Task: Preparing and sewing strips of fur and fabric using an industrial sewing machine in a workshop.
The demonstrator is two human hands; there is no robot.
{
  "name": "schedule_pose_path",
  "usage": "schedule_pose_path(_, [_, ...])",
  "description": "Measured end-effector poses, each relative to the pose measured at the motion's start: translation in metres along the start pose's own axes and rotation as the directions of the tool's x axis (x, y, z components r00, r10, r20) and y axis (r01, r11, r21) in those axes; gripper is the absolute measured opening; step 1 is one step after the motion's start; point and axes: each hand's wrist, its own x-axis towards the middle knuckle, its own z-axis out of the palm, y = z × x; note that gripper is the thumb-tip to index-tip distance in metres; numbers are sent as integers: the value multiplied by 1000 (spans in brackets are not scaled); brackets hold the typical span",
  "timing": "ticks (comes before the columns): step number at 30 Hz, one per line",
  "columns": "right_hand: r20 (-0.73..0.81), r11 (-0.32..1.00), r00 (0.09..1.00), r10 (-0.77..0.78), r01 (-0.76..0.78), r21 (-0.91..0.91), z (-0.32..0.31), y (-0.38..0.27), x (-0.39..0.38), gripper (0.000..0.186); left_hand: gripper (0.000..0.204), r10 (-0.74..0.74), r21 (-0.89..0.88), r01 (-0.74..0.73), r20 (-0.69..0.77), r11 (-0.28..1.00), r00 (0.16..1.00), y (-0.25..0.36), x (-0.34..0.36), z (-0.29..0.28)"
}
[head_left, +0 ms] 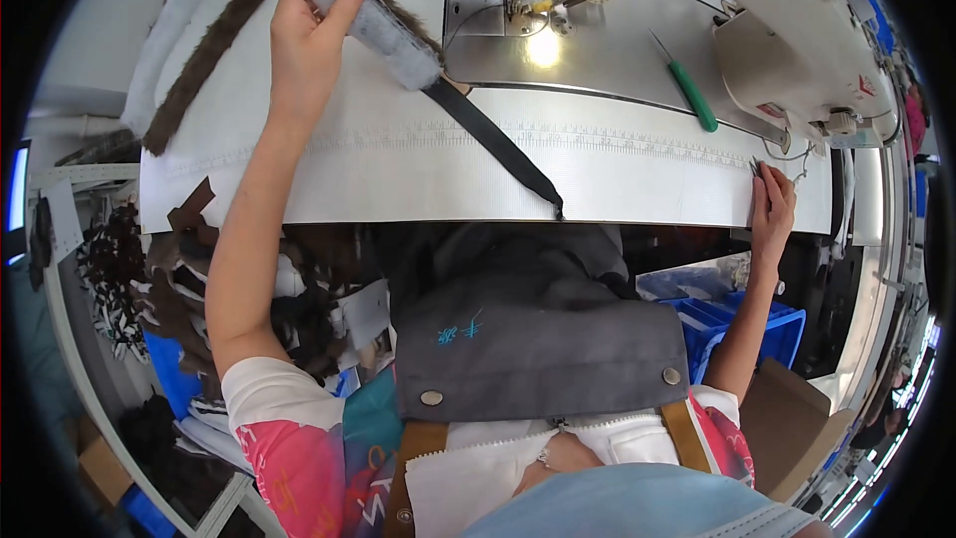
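Note:
My left hand [311,50] is closed on a fur strip [383,35] at the upper left, thumb on top. The strip has a pale grey-blue backing and brown fur along its edge. From its end a black tape [498,144] slants across the white table to the front edge. At the table's right, my right hand [773,204] pinches a small dark pointed tool [756,168]; the fingers cover most of it, so its kind is unclear. A thin cord [800,161] lies beside those fingers.
A sewing machine [543,0] stands at the back, its lamp lit over the metal plate. A green-handled awl [692,95] lies on the plate's right. Brown and white scraps [179,289] hang below left. A blue crate [787,329] and a cardboard box [797,418] stand lower right.

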Motion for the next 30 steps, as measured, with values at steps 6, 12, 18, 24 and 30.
schedule_pose_path(6, [122,969,968,220,-231,91,-12,-57,13,12,28,-17,-87,19,14,996,1000,7,-1,4])
schedule_pose_path(12, [212,740,817,-536,334,583,20,-202,57,31,28,-34,-58,38,59,998,998,15,-6,12])
schedule_pose_path(18, [153,670,692,-706,582,460,98,-264,121,31,26,-6,-104,12,62,994,998,17,-5,15])
schedule_pose_path(24, [240,669,675,-697,493,556,105,-254,132,26,25,-12,-22,13,57,1000,998,25,-4,7])
schedule_pose_path(30, [226,565,606,-763,454,689,102,-258,124,22,26,-139,-130,139,9,982,990,27,-5,4])
